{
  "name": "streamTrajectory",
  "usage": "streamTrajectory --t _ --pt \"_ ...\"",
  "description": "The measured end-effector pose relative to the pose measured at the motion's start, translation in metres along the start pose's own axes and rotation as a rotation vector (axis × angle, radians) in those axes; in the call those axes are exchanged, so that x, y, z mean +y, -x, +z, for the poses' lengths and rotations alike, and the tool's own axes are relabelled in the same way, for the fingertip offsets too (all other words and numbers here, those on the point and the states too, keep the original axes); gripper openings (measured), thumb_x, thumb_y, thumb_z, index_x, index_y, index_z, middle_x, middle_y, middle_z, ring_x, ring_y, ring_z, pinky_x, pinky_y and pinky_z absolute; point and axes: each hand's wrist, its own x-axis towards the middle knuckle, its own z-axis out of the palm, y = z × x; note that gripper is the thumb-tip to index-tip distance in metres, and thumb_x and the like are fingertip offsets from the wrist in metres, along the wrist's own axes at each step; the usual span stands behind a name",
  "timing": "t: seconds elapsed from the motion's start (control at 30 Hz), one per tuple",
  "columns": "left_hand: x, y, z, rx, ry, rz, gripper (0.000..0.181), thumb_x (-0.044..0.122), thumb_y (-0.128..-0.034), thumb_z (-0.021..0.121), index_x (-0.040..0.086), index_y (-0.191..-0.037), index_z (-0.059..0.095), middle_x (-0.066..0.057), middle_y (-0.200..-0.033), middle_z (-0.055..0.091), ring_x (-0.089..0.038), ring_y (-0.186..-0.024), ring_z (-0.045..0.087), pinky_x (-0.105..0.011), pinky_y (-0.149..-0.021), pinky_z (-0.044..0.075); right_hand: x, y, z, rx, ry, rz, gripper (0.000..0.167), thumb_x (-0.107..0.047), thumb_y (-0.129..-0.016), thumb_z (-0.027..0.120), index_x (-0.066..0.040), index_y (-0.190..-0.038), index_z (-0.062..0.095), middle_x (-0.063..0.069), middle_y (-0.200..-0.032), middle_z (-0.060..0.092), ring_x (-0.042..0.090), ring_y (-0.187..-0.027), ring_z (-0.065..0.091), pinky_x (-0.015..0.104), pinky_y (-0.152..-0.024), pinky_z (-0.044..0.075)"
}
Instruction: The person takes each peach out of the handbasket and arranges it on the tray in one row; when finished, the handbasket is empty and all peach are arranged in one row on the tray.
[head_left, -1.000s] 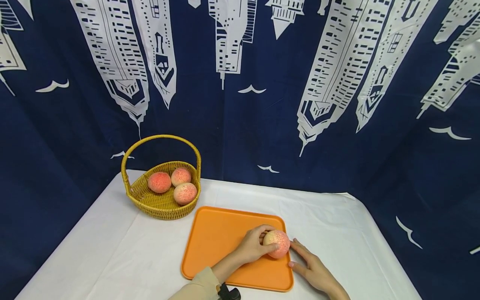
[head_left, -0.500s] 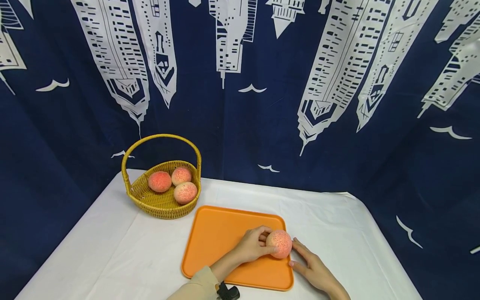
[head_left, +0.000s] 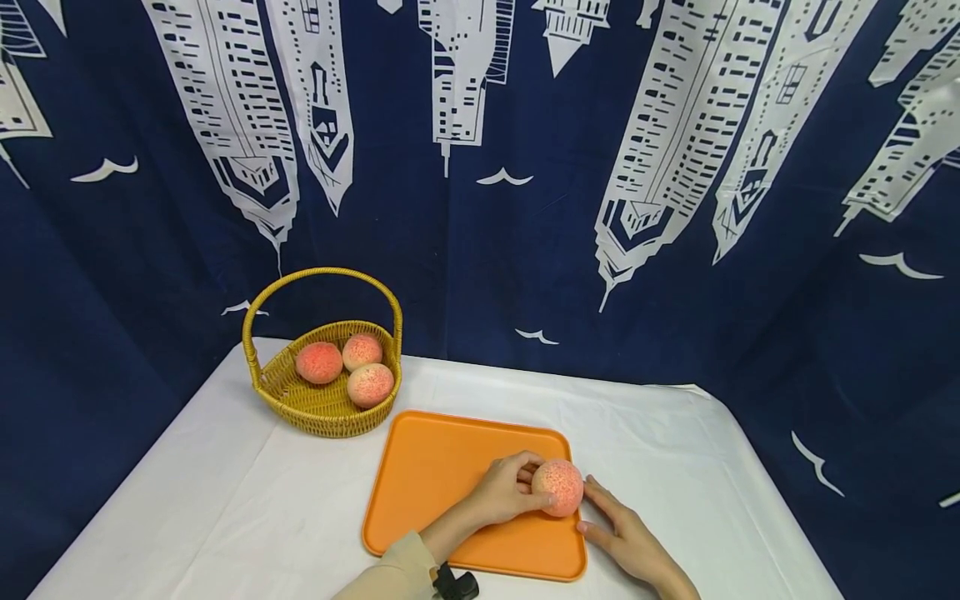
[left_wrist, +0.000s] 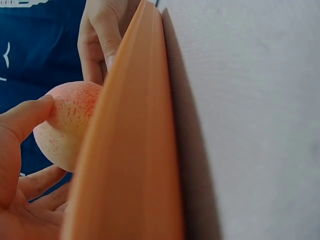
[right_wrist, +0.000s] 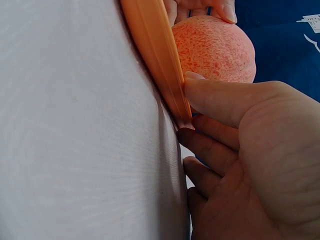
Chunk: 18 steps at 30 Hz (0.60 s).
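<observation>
A pink and cream peach [head_left: 557,488] is at the right part of the orange tray [head_left: 435,467]. My left hand [head_left: 504,493] holds it from the left, thumb in front and fingers curled behind; the left wrist view shows that thumb pressed on the peach [left_wrist: 67,120]. At the tray's right edge, my right hand [head_left: 633,542] has its fingers extended close to the peach. In the right wrist view the thumb of the right hand [right_wrist: 250,150] touches the tray's rim [right_wrist: 162,60], with the other fingers just past the edge. The peach's underside is hidden.
A yellow wicker basket [head_left: 330,427] with three peaches [head_left: 318,363] stands at the back left of the white-covered table [head_left: 225,508], its tall handle arching up. A dark blue curtain [head_left: 487,267] with white building prints hangs behind the table.
Compared with one second ago, the peach has shifted slightly right and turned, showing more of its pink side. Both hands have barely moved.
</observation>
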Motion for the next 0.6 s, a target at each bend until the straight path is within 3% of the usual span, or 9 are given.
streamTrajectory --t 0.17,0.33,0.47,0.6 --pt "0.001 0.000 -0.002 -0.009 -0.025 0.000 0.054 0.022 -0.0800 0.081 0.006 -0.126 0.058 -0.005 -0.112 0.064 -0.004 -0.094 0.061 -0.015 -0.078 0.053 -0.001 0.000 -0.001 -0.009 0.001 0.009 0.064 -0.035 -0.092 0.065 -0.005 -0.146 0.045 0.020 -0.155 0.034 0.036 -0.144 0.031 0.052 -0.114 0.027" --pt "0.008 0.004 -0.016 0.013 -0.178 0.052 0.061 0.029 -0.0798 0.081 0.004 -0.130 0.056 -0.010 -0.122 0.062 -0.016 -0.103 0.062 -0.019 -0.083 0.053 -0.002 0.001 -0.001 -0.008 0.002 0.007 0.064 -0.035 -0.092 0.065 -0.005 -0.145 0.045 0.021 -0.155 0.034 0.036 -0.144 0.031 0.053 -0.114 0.028" --pt "0.020 0.014 -0.043 0.083 -0.283 0.115 0.060 0.031 -0.0815 0.079 0.004 -0.131 0.057 -0.012 -0.127 0.061 -0.025 -0.110 0.060 -0.030 -0.089 0.054 -0.002 0.001 0.000 -0.004 0.007 0.003 0.064 -0.035 -0.092 0.066 -0.006 -0.145 0.046 0.021 -0.154 0.035 0.036 -0.143 0.031 0.050 -0.114 0.029" --pt "0.031 0.028 -0.082 0.197 -0.351 0.176 0.056 0.027 -0.0814 0.080 0.006 -0.129 0.059 -0.012 -0.125 0.062 -0.028 -0.111 0.060 -0.038 -0.089 0.053 -0.001 0.001 0.000 0.001 0.014 0.009 0.064 -0.035 -0.092 0.066 -0.005 -0.145 0.047 0.021 -0.154 0.036 0.035 -0.144 0.031 0.047 -0.114 0.030"
